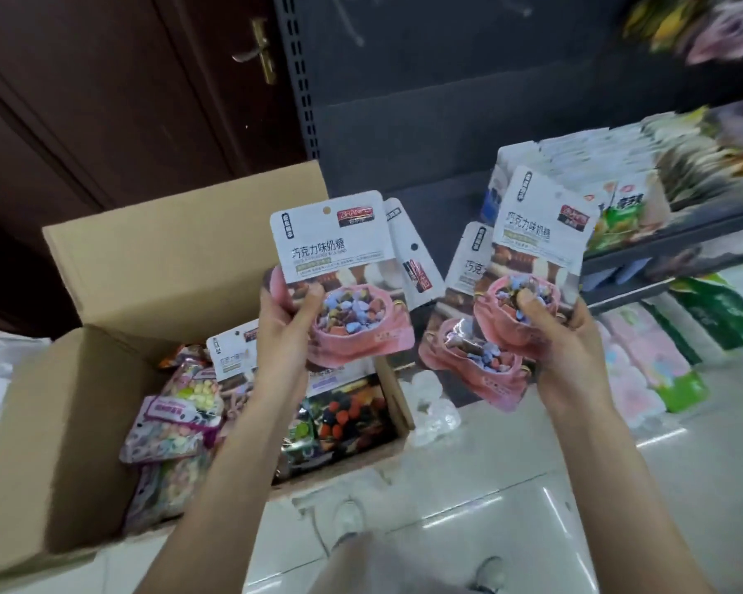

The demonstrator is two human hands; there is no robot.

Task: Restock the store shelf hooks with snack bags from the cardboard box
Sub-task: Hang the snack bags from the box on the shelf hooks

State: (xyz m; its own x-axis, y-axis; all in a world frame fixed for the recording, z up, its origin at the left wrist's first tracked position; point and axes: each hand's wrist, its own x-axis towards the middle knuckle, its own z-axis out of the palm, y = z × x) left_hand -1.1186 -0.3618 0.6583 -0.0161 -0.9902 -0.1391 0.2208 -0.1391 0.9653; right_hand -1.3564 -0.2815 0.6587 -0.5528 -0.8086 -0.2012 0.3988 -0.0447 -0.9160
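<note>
Two matching snack bags, each printed with a pink bowl of candy, are being held up above the open cardboard box (104, 293). The left-hand bag (335, 267) is sitting upright in the left hand (286, 336), whose thumb is pressing on the front of the pack while the fingers are curling behind its lower left edge; a second pack (412, 250) is peeking out from behind it. The right hand (567, 349) is gripping the right-hand bag (537, 250) the same way, thumb on the printed bowl, and another pack (468, 336) is fanning out below and to its left, probably in the same grip, though the contact is hidden. Inside the box, more candy bags (181, 405) are lying jumbled in a heap. To the right, shelf racks (661, 246) are holding rows of standing packets, blurred here. The box is resting on a pale tiled floor (511, 486).
</note>
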